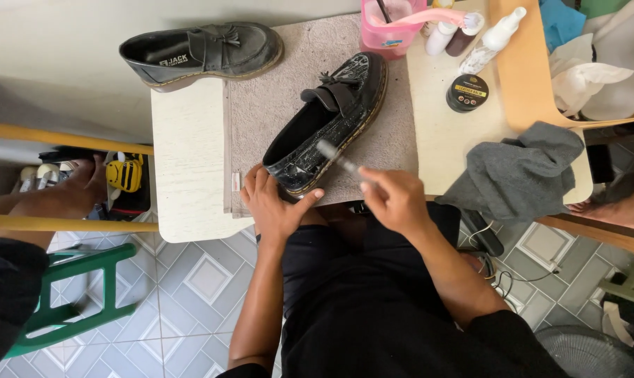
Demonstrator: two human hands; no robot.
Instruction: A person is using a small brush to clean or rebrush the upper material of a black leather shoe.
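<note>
Left hand [275, 206] fingers gripping shoe [331, 119] | right hand [394, 199] fingers gripping brush [341, 162]

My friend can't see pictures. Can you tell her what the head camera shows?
A person's left hand steadies a black tasselled shoe on a towel while the right hand holds a small brush against its side. A second black shoe lies beyond it on the table, with bottles, a tin and a grey cloth to the right.

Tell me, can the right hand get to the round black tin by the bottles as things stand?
Probably yes. The black tin sits on bare tabletop beyond the right hand, nothing lying between, the grey cloth off to the side. But that hand holds a brush.
</note>
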